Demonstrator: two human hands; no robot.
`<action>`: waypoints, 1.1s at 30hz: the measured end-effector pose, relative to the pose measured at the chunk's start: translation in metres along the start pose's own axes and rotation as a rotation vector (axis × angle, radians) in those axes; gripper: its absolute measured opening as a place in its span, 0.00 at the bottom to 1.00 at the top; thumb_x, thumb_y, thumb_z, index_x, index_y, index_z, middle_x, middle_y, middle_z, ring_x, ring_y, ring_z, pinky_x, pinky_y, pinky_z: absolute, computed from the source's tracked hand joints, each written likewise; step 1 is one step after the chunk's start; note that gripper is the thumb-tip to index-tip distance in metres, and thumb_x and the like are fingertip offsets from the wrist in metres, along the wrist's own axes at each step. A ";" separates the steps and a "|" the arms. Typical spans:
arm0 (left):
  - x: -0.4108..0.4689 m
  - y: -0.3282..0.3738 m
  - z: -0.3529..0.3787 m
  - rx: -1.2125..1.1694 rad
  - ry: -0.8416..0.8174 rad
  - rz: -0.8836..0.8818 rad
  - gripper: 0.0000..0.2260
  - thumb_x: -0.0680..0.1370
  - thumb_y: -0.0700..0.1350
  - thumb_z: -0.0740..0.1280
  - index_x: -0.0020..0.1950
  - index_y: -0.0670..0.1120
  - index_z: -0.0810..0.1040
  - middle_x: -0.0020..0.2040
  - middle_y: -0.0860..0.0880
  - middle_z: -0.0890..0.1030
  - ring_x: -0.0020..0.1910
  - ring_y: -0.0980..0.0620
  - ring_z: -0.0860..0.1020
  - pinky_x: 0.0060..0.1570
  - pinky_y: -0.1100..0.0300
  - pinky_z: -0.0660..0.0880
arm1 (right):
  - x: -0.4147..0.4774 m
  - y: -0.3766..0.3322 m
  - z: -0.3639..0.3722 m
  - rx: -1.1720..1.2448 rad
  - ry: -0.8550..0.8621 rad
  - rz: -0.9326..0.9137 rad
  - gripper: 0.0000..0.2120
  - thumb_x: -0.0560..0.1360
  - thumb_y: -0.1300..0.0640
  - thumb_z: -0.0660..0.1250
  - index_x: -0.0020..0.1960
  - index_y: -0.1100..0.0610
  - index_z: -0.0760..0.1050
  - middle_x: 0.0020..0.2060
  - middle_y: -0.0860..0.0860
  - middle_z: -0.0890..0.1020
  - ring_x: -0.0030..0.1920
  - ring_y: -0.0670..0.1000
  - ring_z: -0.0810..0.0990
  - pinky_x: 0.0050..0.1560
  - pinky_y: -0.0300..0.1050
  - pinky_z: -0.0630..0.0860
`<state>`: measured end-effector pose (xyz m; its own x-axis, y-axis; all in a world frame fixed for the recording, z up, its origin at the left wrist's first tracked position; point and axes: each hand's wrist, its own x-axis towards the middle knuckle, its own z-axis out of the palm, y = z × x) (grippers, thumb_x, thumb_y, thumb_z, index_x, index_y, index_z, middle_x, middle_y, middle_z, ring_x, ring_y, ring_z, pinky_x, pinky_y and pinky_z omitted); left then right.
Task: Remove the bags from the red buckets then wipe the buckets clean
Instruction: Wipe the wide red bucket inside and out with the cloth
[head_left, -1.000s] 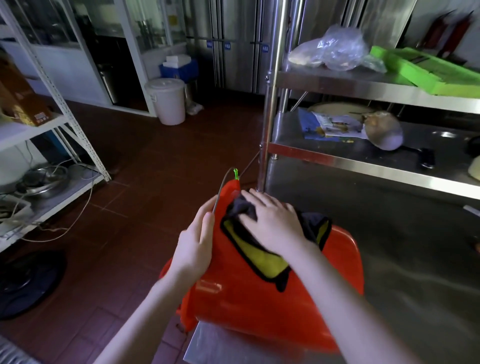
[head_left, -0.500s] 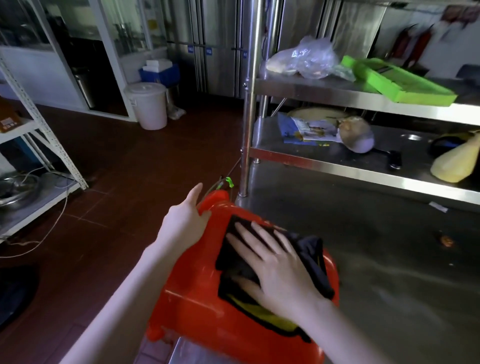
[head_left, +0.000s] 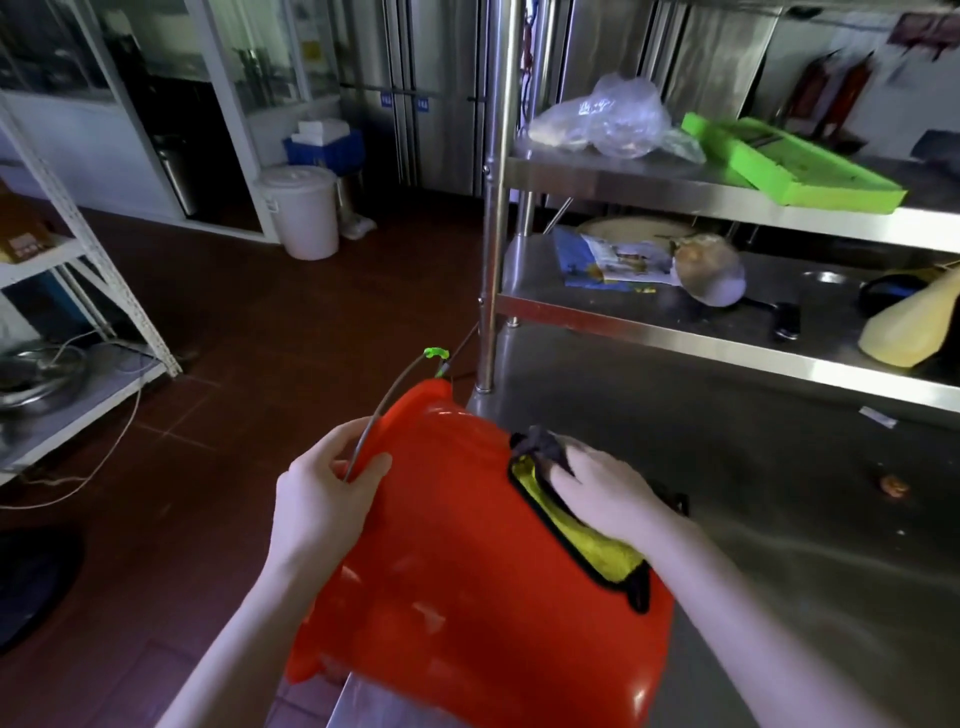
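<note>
Lying on steel table, red bucket, tiled floor

Bucket lies on its side at near left corner of steel table, mouth end overhanging left edge. Your left hand grips rim at wire handle. Your right hand presses cloth on bucket's right flank. Behind bucket, two-tier shelf stands on table. Plastic bag sits left of tray on upper tier. Lidded pail stands on floor far left, storage rack at your left.
</note>
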<state>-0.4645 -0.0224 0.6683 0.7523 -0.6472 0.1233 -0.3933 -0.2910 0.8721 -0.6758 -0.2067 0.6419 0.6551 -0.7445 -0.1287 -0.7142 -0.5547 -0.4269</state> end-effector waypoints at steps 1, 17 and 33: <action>0.000 0.000 0.000 -0.011 -0.009 0.011 0.18 0.74 0.48 0.72 0.56 0.70 0.77 0.40 0.60 0.83 0.40 0.61 0.82 0.36 0.64 0.79 | -0.012 -0.008 0.004 -0.052 0.088 -0.106 0.27 0.76 0.30 0.44 0.73 0.35 0.53 0.74 0.37 0.63 0.72 0.49 0.67 0.64 0.51 0.70; -0.019 -0.045 -0.003 -0.139 0.069 0.040 0.17 0.76 0.47 0.71 0.59 0.68 0.76 0.42 0.61 0.82 0.41 0.64 0.80 0.35 0.76 0.72 | 0.070 -0.069 -0.002 -0.061 -0.078 0.026 0.31 0.75 0.28 0.44 0.70 0.41 0.65 0.71 0.48 0.71 0.67 0.58 0.73 0.64 0.58 0.69; 0.007 -0.046 -0.028 -0.312 -0.533 -0.170 0.08 0.73 0.44 0.74 0.49 0.56 0.82 0.42 0.44 0.85 0.39 0.44 0.85 0.36 0.53 0.81 | -0.112 0.009 0.039 -0.459 0.398 -0.441 0.30 0.71 0.49 0.60 0.74 0.46 0.66 0.74 0.46 0.65 0.74 0.53 0.65 0.69 0.60 0.64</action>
<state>-0.4261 0.0062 0.6419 0.3930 -0.8950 -0.2108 -0.0591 -0.2533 0.9656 -0.7457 -0.1136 0.6173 0.8278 -0.4471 0.3388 -0.4943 -0.8670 0.0635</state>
